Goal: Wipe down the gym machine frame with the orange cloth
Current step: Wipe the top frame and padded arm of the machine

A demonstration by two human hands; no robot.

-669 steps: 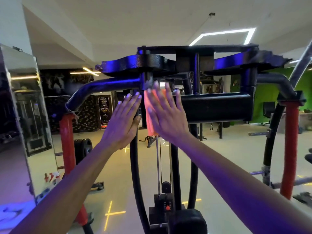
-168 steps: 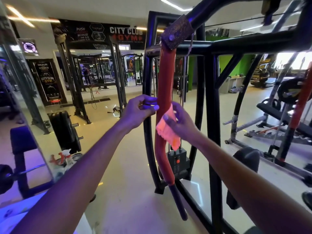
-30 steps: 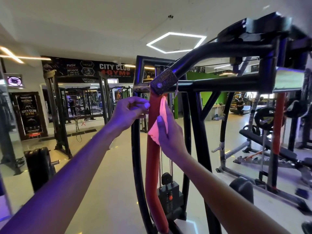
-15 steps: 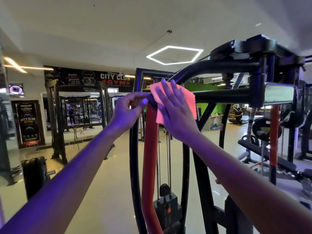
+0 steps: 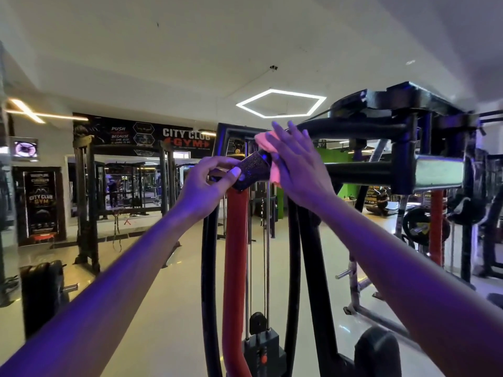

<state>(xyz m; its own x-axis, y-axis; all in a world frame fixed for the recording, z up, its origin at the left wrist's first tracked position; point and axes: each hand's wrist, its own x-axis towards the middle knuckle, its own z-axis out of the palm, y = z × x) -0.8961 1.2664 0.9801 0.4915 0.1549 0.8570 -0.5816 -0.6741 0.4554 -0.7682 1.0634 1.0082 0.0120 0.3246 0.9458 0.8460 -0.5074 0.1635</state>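
The right hand (image 5: 296,170) lay flat with fingers straight and spread, pressing the orange cloth (image 5: 268,148) against the black machine frame (image 5: 362,170) at its upper joint. The left hand (image 5: 209,183) curled its fingers around the textured bracket (image 5: 254,170) atop the red pad (image 5: 235,254).

We see a hexagonal ceiling light (image 5: 281,103) glowing overhead, a dark CITY CLUB GYM banner (image 5: 144,138) on the far wall, a glossy pale floor (image 5: 168,308), and a green wall (image 5: 336,159) beyond.
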